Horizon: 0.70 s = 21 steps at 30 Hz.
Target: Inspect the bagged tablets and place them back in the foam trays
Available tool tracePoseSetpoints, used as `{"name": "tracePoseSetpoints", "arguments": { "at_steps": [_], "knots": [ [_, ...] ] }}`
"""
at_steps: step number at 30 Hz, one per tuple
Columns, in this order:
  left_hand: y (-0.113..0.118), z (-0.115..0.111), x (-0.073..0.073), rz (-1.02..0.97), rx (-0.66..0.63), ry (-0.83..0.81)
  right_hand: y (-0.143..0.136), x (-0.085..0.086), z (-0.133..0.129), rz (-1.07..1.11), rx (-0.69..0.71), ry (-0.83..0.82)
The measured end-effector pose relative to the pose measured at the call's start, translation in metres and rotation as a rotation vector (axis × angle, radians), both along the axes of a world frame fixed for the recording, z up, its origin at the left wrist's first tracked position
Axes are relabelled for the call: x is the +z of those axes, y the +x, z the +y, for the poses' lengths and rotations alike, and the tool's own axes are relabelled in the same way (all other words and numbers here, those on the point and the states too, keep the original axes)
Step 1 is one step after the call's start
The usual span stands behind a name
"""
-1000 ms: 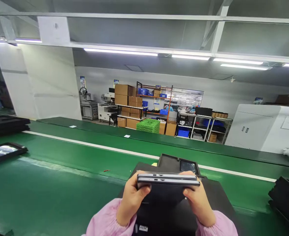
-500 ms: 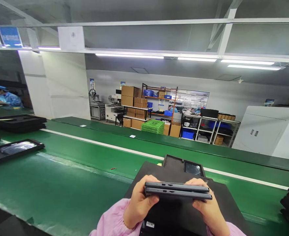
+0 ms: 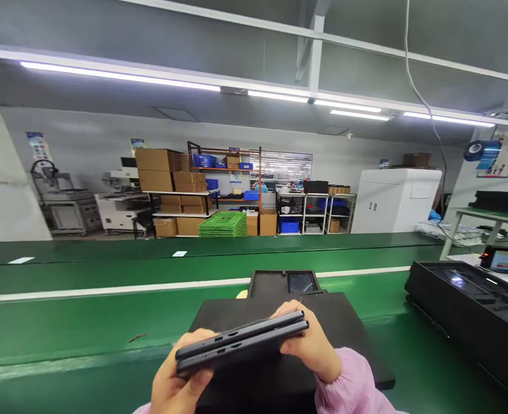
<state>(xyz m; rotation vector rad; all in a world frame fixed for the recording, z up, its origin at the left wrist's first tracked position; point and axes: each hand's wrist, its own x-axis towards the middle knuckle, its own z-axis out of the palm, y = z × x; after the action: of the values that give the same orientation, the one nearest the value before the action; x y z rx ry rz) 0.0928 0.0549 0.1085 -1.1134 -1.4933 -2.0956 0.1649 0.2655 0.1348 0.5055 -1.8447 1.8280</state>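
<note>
Green surface (image 3: 98, 325) all round, with a large black slab (image 3: 352, 339) as the landmark. Above the slab's near part, two slim dark devices (image 3: 245, 344), stacked flat together, slotted edges foremost. Held at one end by the left hand (image 3: 171, 374) and at the other by the right hand (image 3: 308, 342): fingers of both curled over the top, thumbs underneath, spread no wider than the pair's thickness. Tipped since a moment ago from nearly level to a slant, left end now lower; view swung rightward too, showing more of the stacked black trays (image 3: 461, 310) right of the slab. Both devices still in hand, so probably being turned or looked over, not put down. Just beyond the slab, a shallow black tray (image 3: 267, 283), with a dark glossy panel (image 3: 301, 282) in its right-hand compartment. In the topmost of the stacked trays right of the slab, something shiny, too unclear to name. Well behind the slab, slightly left, green crates (image 3: 222, 225); farther left of it, cardboard boxes (image 3: 154, 169); straight behind it, on white shelving, a blue bin (image 3: 290, 226), contents impossible to tell.
</note>
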Motion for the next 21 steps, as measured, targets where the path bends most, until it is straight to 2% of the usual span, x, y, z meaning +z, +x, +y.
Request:
{"name": "tracePoseSetpoints", "arguments": {
  "at_steps": [5, 8, 10, 12, 14, 16, 17, 19, 21],
  "knots": [
    [-0.012, 0.002, -0.015, -0.203, -0.021, 0.063, -0.005, 0.004, 0.003, -0.055, 0.034, -0.047],
    [-0.026, 0.002, -0.017, -0.392, 0.023, 0.12, -0.013, -0.001, 0.01, -0.128, 0.163, -0.075],
    [-0.035, 0.005, -0.006, -0.551, 0.04, 0.196, -0.019, -0.002, 0.015, -0.146, 0.218, 0.051],
    [-0.044, 0.013, 0.015, -0.675, 0.015, 0.28, -0.021, 0.004, 0.019, -0.117, 0.095, 0.288],
    [-0.053, 0.027, 0.036, -0.771, -0.051, 0.344, -0.021, 0.022, 0.017, -0.06, -0.091, 0.511],
    [-0.059, 0.046, 0.046, -0.885, -0.127, 0.357, -0.017, 0.047, 0.01, 0.002, -0.161, 0.631],
    [-0.061, 0.057, 0.045, -0.955, -0.163, 0.332, -0.015, 0.059, 0.005, 0.011, -0.149, 0.662],
    [-0.06, 0.077, 0.032, -1.053, -0.238, 0.248, -0.01, 0.076, -0.007, -0.041, -0.15, 0.701],
    [-0.053, 0.094, 0.013, -1.102, -0.285, 0.162, -0.008, 0.08, -0.02, -0.157, -0.215, 0.747]
  ]
}}
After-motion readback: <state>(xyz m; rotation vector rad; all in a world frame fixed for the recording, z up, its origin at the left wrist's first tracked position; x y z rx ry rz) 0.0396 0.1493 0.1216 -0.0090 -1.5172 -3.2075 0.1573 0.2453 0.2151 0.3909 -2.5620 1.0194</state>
